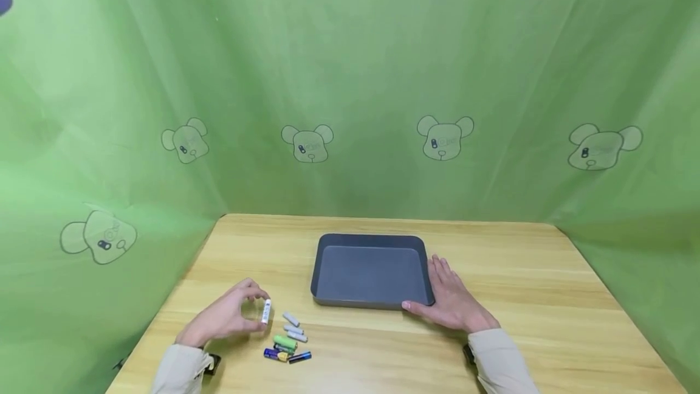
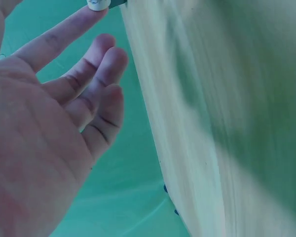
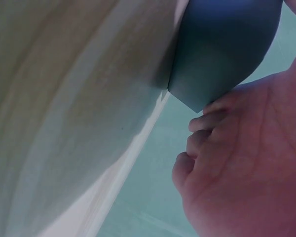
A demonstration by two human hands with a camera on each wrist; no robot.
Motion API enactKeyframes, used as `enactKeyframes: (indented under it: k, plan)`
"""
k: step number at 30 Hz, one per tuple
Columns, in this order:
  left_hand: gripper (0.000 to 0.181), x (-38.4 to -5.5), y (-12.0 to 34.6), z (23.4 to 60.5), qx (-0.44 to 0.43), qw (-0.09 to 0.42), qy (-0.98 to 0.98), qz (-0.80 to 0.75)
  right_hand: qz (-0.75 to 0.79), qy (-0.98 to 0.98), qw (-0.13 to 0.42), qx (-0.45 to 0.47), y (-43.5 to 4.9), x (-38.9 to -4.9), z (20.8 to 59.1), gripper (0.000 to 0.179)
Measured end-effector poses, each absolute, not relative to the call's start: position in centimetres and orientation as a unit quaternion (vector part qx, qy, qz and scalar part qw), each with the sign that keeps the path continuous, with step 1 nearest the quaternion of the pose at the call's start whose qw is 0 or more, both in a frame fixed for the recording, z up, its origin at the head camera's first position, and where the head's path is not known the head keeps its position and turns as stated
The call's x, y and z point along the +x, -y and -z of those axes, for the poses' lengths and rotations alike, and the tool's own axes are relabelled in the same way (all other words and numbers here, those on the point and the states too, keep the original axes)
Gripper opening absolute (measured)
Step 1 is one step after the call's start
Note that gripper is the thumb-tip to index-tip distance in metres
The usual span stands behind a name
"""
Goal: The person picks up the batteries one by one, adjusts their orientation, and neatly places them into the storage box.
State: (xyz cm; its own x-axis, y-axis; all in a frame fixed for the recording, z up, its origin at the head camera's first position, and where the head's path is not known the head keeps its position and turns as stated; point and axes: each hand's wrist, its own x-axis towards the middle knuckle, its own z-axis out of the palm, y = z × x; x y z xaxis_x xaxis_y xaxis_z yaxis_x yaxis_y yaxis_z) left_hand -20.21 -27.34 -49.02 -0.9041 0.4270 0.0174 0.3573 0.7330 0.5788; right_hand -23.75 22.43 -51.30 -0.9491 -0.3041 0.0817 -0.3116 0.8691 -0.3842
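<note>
"What's largest?"
"The green curtain [image 1: 372,65], its top prints cut off; then the wooden table [image 1: 547,297], near edge out of frame; then the dark grey tray [image 1: 372,272]."
"Hands?"
"The right hand [image 1: 452,298] rests straight-fingered against the tray, hiding part of its right side. The left hand [image 1: 226,316] pinches a white battery [image 1: 266,311], left of the tray; the left wrist view crops it."
"Nearby?"
"Three pale batteries [image 1: 297,336], and a green battery [image 1: 285,341] partly covering a dark battery [image 1: 281,349]."
</note>
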Motion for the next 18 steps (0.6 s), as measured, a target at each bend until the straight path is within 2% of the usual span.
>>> enactKeyframes:
  k: [18]
  plan:
    - [0.051,-23.6,25.1,47.6,0.207,-0.028,-0.922,-0.326,-0.199,0.967,0.006,0.16,-22.4,-23.6,51.0,0.122]
